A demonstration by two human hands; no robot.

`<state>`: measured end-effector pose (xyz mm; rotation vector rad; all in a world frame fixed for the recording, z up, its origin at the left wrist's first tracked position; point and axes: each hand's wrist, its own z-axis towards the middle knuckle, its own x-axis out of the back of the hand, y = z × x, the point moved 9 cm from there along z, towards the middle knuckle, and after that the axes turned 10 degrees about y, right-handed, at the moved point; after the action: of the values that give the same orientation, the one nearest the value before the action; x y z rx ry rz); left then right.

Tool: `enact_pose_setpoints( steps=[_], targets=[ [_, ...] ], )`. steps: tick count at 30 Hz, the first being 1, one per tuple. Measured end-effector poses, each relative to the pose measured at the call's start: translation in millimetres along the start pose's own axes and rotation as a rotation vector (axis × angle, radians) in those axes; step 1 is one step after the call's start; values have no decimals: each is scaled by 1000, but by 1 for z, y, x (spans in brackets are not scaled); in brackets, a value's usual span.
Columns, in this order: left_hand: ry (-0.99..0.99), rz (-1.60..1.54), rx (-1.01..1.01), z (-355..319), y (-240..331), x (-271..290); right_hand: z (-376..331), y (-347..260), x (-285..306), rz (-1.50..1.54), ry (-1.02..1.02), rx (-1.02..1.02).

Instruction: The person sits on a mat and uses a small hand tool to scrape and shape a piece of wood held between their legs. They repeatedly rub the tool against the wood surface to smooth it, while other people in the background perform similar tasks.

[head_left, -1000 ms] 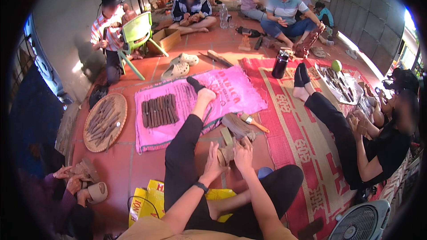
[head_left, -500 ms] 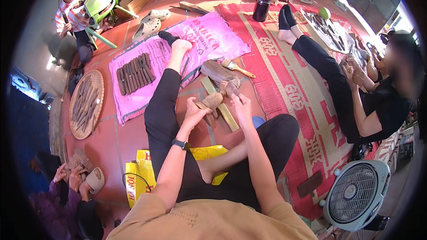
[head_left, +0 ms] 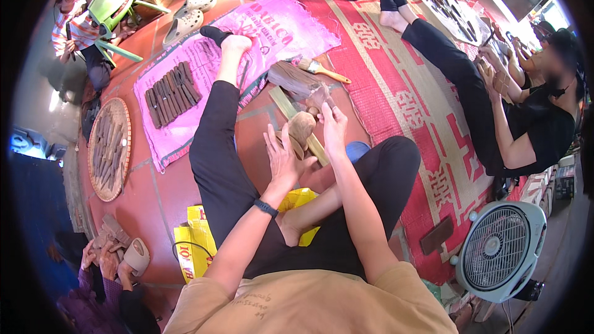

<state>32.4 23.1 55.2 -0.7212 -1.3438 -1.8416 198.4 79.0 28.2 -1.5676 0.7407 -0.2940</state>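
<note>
My left hand (head_left: pixel 284 158) has its fingers spread beside a rounded brown wooden piece (head_left: pixel 301 125); whether the fingertips touch it I cannot tell. Between the thumb and fingers of my right hand (head_left: pixel 335 125) is a small flat brown piece (head_left: pixel 321 94), its kind unclear. The wooden piece sits over a pale wooden strip (head_left: pixel 281 102) on the tiled floor, between my legs. Just beyond lie a greyish-brown wooden block (head_left: pixel 288 77) and a flat paintbrush (head_left: pixel 331 73) with a wooden handle.
A pink sack (head_left: pixel 204 65) to the left bears a row of dark wooden sticks (head_left: pixel 172 96). Farther left is a round woven tray (head_left: pixel 127 148) of similar pieces. Right is a red-and-tan mat (head_left: pixel 402 111), with a seated person (head_left: pixel 526 111) and a fan (head_left: pixel 495 246).
My left hand has let go of the rounded wooden piece and spread its fingers. My right hand has risen slightly away from me with the flat brown piece. The whole view has shifted.
</note>
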Motion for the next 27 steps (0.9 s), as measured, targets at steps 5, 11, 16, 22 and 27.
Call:
enact_pose_setpoints(
  steps=[5, 11, 16, 22, 27],
  targets=[
    [132, -117, -99, 3, -14, -22, -1, -4, -2, 123, 12, -63],
    [-177, -480, 419, 30, -48, -1, -4, -11, -7, 70, -58, -36],
    [-450, -601, 623, 29, -77, -8, -16, -10, -21, -307, -184, 177],
    [-369, -766, 782, 33, -99, -11, -40, -9, -40, -738, -221, 598],
    [-241, -581, 459, 31, -82, -5, -30, 2, -47, -738, -252, 573]
  ],
)
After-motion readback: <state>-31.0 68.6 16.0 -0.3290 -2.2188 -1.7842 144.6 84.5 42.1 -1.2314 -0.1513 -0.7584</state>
